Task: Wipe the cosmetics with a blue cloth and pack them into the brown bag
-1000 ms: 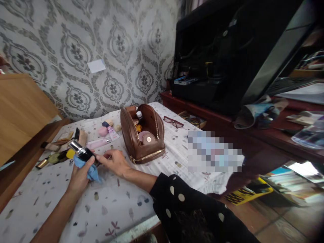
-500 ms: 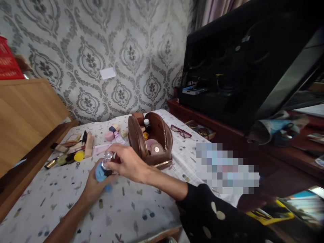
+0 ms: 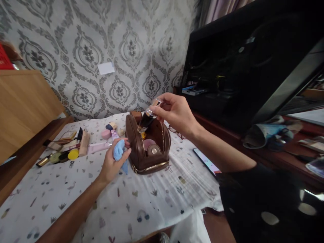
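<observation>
My right hand [image 3: 174, 109] pinches the clear cap of a dark bottle [image 3: 146, 119], tilted with its lower end inside the mouth of a brown cosmetic bag [image 3: 150, 165]. The bag stands unzipped, its front flap with a round snap folded down. Inside it I see something yellow and something pink, both partly hidden. To the left of the bag, my left hand [image 3: 112, 165] is closed around a crumpled light blue cloth [image 3: 118, 151], whose end hangs below the palm. Its fingertips are close to the bag's side.
Several makeup items lie at the left, among them a beige tube [image 3: 84, 143], a yellow round lid [image 3: 73, 154] and a pink tube [image 3: 98, 147]. Small sponges [image 3: 106, 134] sit behind. A phone [image 3: 206, 161] lies right of the bag, near glasses [image 3: 177, 132]. A large black television [image 3: 240, 67] stands right.
My right hand has carried the bottle from the cloth in my left hand over to the bag and into its opening. My left hand has shifted right, toward the bag, keeping the cloth.
</observation>
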`<state>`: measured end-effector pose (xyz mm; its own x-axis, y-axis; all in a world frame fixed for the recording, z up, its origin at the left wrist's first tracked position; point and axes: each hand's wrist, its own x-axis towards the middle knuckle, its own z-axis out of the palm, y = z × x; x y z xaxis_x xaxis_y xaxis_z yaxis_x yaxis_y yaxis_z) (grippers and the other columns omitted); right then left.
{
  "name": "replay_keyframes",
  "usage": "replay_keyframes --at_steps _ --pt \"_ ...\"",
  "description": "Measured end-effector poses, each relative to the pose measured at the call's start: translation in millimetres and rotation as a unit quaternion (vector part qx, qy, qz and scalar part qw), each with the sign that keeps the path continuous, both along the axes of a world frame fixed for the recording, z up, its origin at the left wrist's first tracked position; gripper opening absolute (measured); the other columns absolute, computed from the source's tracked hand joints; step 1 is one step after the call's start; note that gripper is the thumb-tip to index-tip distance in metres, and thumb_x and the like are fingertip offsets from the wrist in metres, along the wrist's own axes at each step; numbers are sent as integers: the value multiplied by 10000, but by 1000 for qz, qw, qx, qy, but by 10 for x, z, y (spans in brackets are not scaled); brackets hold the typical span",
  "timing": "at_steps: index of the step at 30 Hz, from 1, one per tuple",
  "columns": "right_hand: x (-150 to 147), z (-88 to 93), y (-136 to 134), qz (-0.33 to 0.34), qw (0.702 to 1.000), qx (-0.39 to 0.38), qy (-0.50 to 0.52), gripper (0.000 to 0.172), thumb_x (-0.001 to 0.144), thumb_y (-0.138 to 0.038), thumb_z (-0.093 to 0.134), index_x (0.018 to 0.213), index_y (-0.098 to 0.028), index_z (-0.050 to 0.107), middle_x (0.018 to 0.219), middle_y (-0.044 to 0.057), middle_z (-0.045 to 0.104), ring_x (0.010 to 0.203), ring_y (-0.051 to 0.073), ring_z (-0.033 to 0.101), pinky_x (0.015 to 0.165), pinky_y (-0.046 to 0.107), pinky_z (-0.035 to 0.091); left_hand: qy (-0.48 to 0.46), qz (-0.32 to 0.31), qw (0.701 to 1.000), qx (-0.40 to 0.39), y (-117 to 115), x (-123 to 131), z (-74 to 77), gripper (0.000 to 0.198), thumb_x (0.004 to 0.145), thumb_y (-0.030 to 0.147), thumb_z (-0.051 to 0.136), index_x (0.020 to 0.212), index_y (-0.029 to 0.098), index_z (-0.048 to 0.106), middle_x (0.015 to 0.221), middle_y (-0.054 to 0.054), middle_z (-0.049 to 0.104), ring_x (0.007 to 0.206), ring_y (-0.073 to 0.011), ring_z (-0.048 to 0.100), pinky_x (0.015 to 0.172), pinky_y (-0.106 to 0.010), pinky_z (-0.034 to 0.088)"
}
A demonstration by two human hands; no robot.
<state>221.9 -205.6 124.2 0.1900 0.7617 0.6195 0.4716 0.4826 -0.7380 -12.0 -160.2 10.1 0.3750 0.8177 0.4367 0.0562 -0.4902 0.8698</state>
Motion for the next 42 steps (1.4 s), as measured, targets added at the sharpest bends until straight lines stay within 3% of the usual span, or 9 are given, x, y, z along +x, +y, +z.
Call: replay_keyframes --at_steps 2,5,7,9,13,19,24,33,42 --pt "100 -44 98 -76 993 -12 -95 159 809 -296 681 793 -164 594 668 -15 576 614 116 529 588 256 392 8 12 1000 -20 21 -8 -166 313 840 393 699 1078 198 640 993 -36 674 857 -168 633 790 -251 504" --pt "149 -181 288 -160 954 -63 -246 83 811 -224 644 776 -169 593 707 10 605 674 146 537 636 275 390 24 16 998 -64 71 -51 -403 286 842 414 686 1015 189 651 877 -12 650 766 -154 590 728 -249 479" --pt "131 -278 410 -179 923 -110 -323 32 824 -193 619 837 -165 609 793 50 654 738 181 568 676 294 402 36 14 996 -75 99 -74 -513 263 835 411 687 959 180 657 800 3 620 727 -150 557 707 -249 460" --pt "96 -354 510 -180 898 -145 -374 101 838 -163 595 935 -149 619 890 98 688 807 218 597 711 315 416 47 6 996 -73 109 -83 -568 241 829 399 687 920 178 658 776 8 604 728 -151 542 706 -247 447" --pt "30 -407 664 -163 874 -178 -421 209 845 -115 565 1044 -134 625 960 156 708 880 264 631 726 330 447 64 -25 995 -65 87 -80 -557 229 838 396 673 914 182 640 790 7 584 750 -153 531 709 -238 431" --pt "-9 -324 879 -150 822 -288 -467 313 845 -138 580 1146 -112 659 1136 186 699 1081 298 646 835 318 502 90 -43 993 -61 86 -88 -549 210 891 396 602 882 186 590 777 17 528 747 -143 500 706 -236 409" --pt "-19 -248 966 -142 801 -332 -478 336 827 -133 613 1151 -112 697 1112 176 722 1065 281 677 846 286 519 93 -40 993 -62 116 -88 -592 194 878 376 608 868 186 572 760 24 507 731 -139 481 694 -244 398" --pt "-78 -250 964 -134 784 -334 -506 332 867 -118 574 1175 -90 692 1154 216 708 1105 308 672 864 313 536 111 -44 991 -54 113 -92 -562 185 869 371 601 856 190 561 761 27 531 738 -145 506 701 -252 399" --pt "-44 -260 922 -123 771 -315 -539 278 895 -177 576 1139 -105 690 1178 192 701 1112 296 660 882 306 511 112 -43 992 -47 118 -98 -548 181 857 365 609 879 188 578 799 13 562 776 -157 528 740 -264 413"
